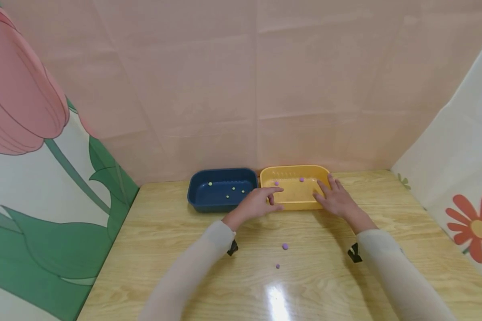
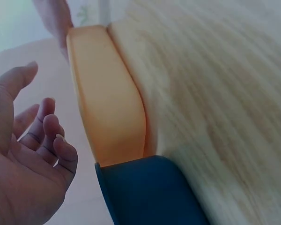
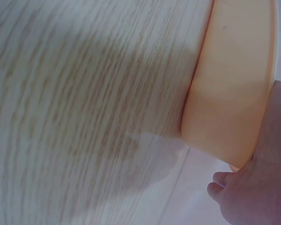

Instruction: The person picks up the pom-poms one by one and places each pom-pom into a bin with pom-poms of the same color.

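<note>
My left hand (image 1: 258,203) hovers at the near left corner of a yellow tray (image 1: 295,206), thumb and fingers apart with nothing between them. In the left wrist view its palm shows, with the fingers loosely bent beside the tray's rim. At the tray's right end is my right hand (image 1: 337,200), fingers spread and overlapping the rim; the right wrist view has it right at the tray's edge. Inside the yellow tray lie a small purple ball (image 1: 276,183) and another purple ball (image 1: 301,179).
A dark blue tray (image 1: 222,208) stands just left of the yellow one and holds several small yellow-green balls (image 1: 210,183). On the wooden table (image 1: 152,267), nearer me, lie a purple ball (image 1: 285,246) and a smaller purple ball (image 1: 277,266). A pink backdrop (image 1: 209,89) rises behind the trays.
</note>
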`<state>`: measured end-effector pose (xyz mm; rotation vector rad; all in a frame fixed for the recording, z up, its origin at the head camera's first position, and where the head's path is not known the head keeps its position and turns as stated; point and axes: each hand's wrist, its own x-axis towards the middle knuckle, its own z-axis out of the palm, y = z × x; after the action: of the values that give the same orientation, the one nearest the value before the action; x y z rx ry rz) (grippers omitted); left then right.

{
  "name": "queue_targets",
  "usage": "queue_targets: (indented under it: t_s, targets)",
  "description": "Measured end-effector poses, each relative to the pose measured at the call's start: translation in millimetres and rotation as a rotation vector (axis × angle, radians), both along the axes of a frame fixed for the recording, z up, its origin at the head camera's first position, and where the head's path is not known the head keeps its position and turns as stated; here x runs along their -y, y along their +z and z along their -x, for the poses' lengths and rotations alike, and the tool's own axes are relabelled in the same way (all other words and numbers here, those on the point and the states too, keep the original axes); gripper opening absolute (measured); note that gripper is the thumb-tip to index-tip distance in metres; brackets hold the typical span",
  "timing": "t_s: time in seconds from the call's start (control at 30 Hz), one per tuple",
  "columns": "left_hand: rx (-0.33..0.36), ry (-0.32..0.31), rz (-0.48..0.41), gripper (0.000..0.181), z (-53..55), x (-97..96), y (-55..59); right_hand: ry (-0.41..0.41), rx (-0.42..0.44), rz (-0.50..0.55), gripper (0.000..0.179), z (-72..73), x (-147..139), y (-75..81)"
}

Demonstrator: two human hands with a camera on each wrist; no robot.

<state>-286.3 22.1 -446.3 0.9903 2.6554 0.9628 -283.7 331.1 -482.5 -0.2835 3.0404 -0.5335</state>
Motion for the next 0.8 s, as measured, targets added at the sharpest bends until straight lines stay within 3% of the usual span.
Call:
queue_targets:
  t_s: [0.23, 0.53, 0.8]
  targets:
    - [0.02, -0.031, 0.016, 0.059, -11.5, 2.6, -6.6, -0.006, 0.0, 0.008, 0.07, -0.6, 0, -0.5]
    - [-0.029, -0.092, 0.101, 0.059, -26.8, 1.0, -9.0, -0.003, 0.023, -0.021, 0.07, -1.3, 1, 1.0]
    - [-0.061, -0.115, 0.11, 0.06, -33.9, 1.0, -15.5, 0.0, 0.012, -0.032, 0.07, -0.3, -1, 0.4]
